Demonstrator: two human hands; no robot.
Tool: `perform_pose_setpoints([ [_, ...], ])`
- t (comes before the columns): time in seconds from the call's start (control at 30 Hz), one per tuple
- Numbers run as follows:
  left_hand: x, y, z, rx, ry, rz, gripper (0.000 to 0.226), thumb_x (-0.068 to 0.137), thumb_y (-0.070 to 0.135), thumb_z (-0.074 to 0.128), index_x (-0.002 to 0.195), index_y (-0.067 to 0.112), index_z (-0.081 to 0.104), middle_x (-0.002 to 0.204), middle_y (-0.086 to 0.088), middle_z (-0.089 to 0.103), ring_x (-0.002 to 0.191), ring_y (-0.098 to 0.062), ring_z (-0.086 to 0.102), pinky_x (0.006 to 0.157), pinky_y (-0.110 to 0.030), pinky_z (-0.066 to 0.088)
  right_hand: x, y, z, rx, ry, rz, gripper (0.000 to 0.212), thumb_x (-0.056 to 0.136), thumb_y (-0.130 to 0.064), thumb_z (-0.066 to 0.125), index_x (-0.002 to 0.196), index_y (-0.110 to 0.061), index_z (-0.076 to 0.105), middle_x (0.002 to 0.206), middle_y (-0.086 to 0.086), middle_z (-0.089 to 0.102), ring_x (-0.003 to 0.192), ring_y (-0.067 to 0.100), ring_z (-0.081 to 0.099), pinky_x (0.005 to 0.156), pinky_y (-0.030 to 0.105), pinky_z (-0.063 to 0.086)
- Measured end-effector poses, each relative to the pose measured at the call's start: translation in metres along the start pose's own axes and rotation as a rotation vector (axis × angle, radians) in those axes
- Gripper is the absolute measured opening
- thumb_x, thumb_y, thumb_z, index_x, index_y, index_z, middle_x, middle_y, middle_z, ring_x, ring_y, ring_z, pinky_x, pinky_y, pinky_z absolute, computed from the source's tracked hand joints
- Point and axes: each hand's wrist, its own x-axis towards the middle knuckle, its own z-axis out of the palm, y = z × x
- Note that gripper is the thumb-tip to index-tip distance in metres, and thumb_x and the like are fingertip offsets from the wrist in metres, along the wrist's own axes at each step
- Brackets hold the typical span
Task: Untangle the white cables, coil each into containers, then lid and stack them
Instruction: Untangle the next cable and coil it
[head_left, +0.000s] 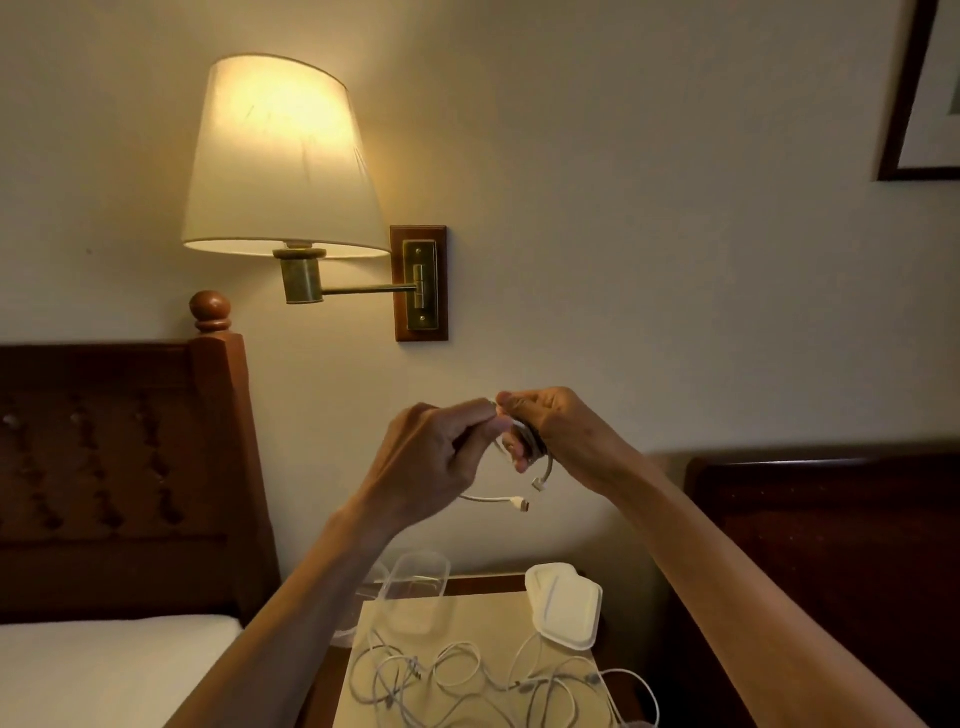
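Both hands raised, left hand (441, 457) and right hand (558, 434) pinching coiled cable (545, 462).

Crowded nightstand, lower centre
Tangled cables (467, 680) fill the front; containers (415, 582) and lids (566, 603) line the back.

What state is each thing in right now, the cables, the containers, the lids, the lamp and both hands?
Held cable: lifted, partly coiled, both plug ends dangling.
Left hand: pinching the held cable.
Right hand: gripping the coil.
Cables on the table: still tangled.
Clear containers: open, no lids.
White lids: off, piled together.
Wall lamp: on.
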Motion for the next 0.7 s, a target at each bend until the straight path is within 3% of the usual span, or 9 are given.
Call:
perform_pose_setpoints([
  [0.17,0.002,-0.011,0.005,0.061,0.111,-0.06,0.033,0.099,0.037,0.047,0.082,0.014,0.063,0.056,0.016,0.048,0.045,-0.005,0.049,0.047,-0.009,0.032,-0.006,0.005,0.006,0.143,0.004,0.048,0.039,0.105,-0.028,0.035,0.081,-0.008,0.059,0.053,-0.001,0.05,0.048,0.012,0.046,0.055,0.023,0.045],
  [0.3,-0.002,-0.014,0.014,-0.009,0.163,-0.124,0.028,0.099,0.038,0.048,0.081,0.019,0.06,0.061,0.023,0.05,0.051,-0.004,0.053,0.049,-0.008,0.034,-0.008,0.007,0.012,0.183,0.011,0.08,0.041,0.106,-0.029,0.032,0.084,-0.009,0.059,0.052,-0.003,0.044,0.047,0.01,0.04,0.053,0.023,0.04],
  [0.7,-0.004,-0.009,0.019,-0.205,0.194,-0.338,0.022,0.098,0.025,0.049,0.081,0.017,0.06,0.063,0.013,0.055,0.059,-0.006,0.052,0.053,-0.011,0.037,-0.002,-0.003,0.012,0.1,-0.001,0.175,0.044,0.107,-0.031,0.026,0.083,-0.009,0.056,0.051,-0.006,0.038,0.046,0.006,0.034,0.051,0.019,0.037],
])
